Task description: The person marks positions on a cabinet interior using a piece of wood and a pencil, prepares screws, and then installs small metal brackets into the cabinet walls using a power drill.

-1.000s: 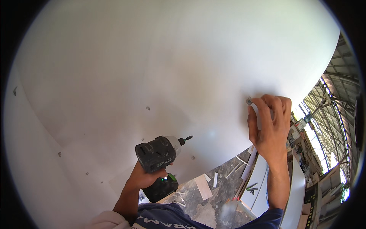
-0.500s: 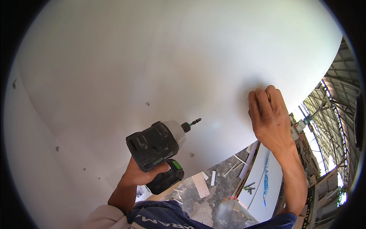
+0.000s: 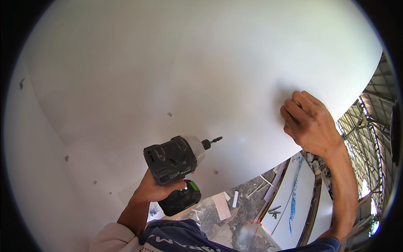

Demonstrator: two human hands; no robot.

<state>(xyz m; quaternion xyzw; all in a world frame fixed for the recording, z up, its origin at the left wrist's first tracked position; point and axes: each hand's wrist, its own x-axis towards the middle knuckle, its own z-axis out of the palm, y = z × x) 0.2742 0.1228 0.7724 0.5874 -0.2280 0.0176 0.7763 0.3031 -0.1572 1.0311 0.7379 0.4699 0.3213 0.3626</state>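
Note:
My left hand (image 3: pixel 152 188) is wrapped round the grip of a black and grey cordless drill (image 3: pixel 171 158). A dark twist bit (image 3: pixel 216 139) sits in its chuck and points right, in front of a large white panel (image 3: pixel 226 67). The drill's battery, with a green patch, hangs below my hand. At the panel's right side, my right hand (image 3: pixel 312 122) is closed, knuckles up and fingers curled toward the white surface. Whatever lies inside those fingers, if anything, is hidden. Small marked spots, one of them a grey spot (image 3: pixel 216 171), dot the panel.
Beyond the panel's lower edge, scraps such as a light board piece (image 3: pixel 221 206) litter the grey floor. White boards (image 3: pixel 289 201) lie to the right, with a coiled blue hose (image 3: pixel 295 189) on them. A metal-framed roof (image 3: pixel 369 117) shows at far right.
My right hand has shifted slightly right, its wrist turned and its fingers curled tighter. The drill stays in my left hand, almost in the same place. The view has shifted a little.

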